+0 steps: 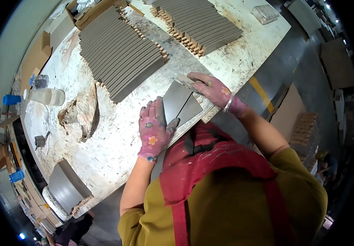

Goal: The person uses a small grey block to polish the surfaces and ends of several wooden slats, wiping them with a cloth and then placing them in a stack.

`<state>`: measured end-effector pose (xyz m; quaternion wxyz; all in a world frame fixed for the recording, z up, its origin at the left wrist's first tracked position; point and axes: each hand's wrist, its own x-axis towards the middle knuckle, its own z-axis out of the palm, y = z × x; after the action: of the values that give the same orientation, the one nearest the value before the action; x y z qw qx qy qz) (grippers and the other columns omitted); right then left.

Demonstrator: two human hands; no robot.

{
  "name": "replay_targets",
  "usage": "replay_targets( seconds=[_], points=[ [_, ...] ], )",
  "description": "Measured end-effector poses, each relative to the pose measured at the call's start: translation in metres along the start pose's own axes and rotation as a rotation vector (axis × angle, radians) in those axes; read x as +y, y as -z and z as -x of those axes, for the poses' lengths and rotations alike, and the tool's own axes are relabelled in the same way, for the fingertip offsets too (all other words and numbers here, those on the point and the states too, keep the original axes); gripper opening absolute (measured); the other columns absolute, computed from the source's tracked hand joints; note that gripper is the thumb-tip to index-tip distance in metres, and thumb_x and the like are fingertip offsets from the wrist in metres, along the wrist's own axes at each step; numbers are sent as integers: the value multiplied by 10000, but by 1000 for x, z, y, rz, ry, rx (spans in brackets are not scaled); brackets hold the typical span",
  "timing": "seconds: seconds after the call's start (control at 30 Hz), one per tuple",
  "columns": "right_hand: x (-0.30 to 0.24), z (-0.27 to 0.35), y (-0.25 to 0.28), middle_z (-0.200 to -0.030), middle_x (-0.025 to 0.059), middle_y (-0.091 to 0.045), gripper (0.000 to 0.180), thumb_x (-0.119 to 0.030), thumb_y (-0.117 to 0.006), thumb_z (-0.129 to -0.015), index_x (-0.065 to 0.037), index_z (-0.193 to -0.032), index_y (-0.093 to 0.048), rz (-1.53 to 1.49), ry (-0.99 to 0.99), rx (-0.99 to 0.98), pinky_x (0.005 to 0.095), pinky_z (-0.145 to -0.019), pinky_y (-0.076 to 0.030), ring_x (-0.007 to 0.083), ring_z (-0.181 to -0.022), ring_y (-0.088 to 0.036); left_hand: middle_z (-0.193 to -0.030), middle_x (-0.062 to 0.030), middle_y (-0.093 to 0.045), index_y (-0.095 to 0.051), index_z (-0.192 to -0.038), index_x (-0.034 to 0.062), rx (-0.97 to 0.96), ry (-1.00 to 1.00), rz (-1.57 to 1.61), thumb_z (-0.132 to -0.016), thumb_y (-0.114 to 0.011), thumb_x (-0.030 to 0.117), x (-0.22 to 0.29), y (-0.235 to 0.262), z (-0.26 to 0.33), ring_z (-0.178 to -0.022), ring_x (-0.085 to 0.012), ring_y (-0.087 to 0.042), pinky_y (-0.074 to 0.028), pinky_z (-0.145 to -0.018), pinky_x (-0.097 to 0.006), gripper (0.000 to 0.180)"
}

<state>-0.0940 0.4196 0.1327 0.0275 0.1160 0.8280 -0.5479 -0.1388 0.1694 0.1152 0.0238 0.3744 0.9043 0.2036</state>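
Right hand [213,90] grips a flat tool [184,79]; left hand [153,130] spread, steadying grey plates [176,98]. Recommend even pressure, fingers clear.

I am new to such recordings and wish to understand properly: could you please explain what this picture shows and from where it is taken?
There is no machine: a person works by hand, wearing pink flowered gloves. The single picture comes from a wide camera worn on the head, looking down, so straight edges bend near the rim. On the pale, stained table lie two large rows of grey strips, a smaller grey stack, a crumpled brownish sheet and bottles. Nearest the person are two flat grey pieces with a dark line between them. The left hand rests at their left side; the right hand holds a pale flat object, its exact kind unclear.
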Motion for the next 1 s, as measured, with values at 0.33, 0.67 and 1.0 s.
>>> replay_targets(
  seconds=[0.33, 0.67, 1.0],
  points=[
    [-15, -10, -14, -1236, 181, -619, 430, -309, -621, -905, -69, -1261, -604, 344, 35, 84, 396, -958, -476, 366, -1112, -598, -1281, -219, -531, -412, -1392, -45, 40, -13, 29, -800, -720, 357, 4, 0, -2, -1168, -388, -513, -448, -954, -454, 779],
    [-4, 56, 46, -1163, 106, -664, 470, -265, -613, -924, -36, -1330, -550, 147, -25, 29, 310, -934, -472, 188, -1023, -624, -1270, -203, -531, -421, -1403, -10, -92, 72, 110, -804, -718, 315, 4, 17, -6, -1157, -366, -527, -455, -951, -434, 743],
    [-46, 3, 12, -1166, 106, -624, 442, -193, -669, -900, -21, -1294, -568, 124, 391, -9, 290, -910, -460, 200, -984, -597, -1382, -163, -472, -572, -1308, 104, 43, -190, -51, -818, -678, 294, 27, -3, 4, -1301, -399, -396, -311, -1094, -521, 536]
  ],
)
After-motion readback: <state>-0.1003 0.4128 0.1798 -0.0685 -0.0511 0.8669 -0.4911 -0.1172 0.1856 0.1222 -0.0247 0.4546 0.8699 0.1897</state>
